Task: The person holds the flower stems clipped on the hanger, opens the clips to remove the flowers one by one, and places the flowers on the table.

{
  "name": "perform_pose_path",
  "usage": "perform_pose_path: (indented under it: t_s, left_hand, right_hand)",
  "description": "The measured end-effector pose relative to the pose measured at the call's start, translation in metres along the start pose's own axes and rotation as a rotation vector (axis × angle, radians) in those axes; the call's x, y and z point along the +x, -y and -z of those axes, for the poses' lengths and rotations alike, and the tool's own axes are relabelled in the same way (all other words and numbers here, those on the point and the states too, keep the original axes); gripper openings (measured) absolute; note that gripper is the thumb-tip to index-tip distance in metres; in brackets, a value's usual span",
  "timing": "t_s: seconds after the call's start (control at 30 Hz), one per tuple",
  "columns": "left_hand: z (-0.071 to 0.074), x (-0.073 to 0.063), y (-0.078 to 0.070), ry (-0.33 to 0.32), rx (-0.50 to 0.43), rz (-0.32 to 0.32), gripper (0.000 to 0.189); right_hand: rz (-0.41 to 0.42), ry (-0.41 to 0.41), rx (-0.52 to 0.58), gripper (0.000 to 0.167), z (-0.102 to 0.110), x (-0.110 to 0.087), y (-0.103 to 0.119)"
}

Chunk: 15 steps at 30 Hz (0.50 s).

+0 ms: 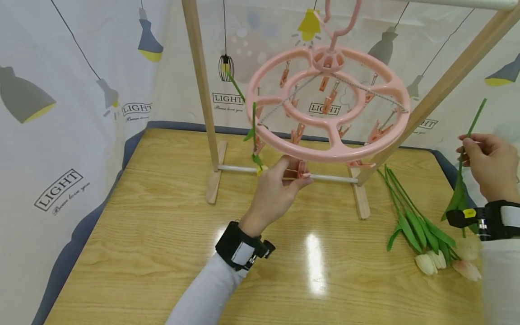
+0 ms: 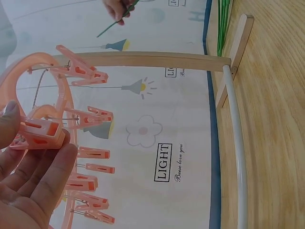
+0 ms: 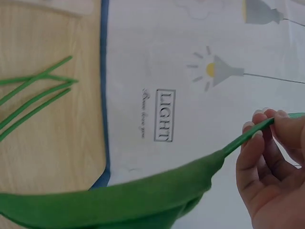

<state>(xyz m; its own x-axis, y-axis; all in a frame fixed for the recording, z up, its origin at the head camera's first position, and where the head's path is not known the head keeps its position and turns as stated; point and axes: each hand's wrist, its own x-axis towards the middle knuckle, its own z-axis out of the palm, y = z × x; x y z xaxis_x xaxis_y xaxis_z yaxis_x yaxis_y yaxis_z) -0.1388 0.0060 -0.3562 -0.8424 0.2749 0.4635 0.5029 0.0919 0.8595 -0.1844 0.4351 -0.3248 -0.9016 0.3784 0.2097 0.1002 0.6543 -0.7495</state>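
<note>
My left hand pinches a pink clothes peg that hangs from the front of the round pink drying hanger. In the left wrist view, the thumb presses one side of the peg and fingers lie along the other. Off to the right, my right hand holds an artificial tulip by its green stem, leaves and bloom hanging down. A leaf fills the lower part of the right wrist view. At the hanger's left side hangs a tulip with a yellow bloom, partly hidden by my left hand.
More tulips lie on the right of the wooden table, blooms towards me. Wooden posts and a white lower bar frame the hanger. Several pink pegs dangle from it. A patterned cloth stands behind.
</note>
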Motion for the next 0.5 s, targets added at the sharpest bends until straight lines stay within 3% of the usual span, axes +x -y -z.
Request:
perform_pose_path:
  t_s: [0.17, 0.23, 0.5]
  left_hand:
    - [0.001, 0.000, 0.000, 0.001, -0.007, 0.010, 0.023]
    - [0.001, 0.000, 0.000, 0.001, -0.004, 0.007, 0.023]
    - [0.001, 0.000, 0.001, 0.003, 0.000, 0.010, 0.021]
  right_hand:
    - [-0.021, 0.023, -0.270, 0.044, -0.007, 0.001, -0.011]
    - [-0.007, 0.027, -0.352, 0.046, -0.010, 0.001, -0.017]
    - [0.108, 0.021, -0.473, 0.037, -0.023, -0.001, -0.035]
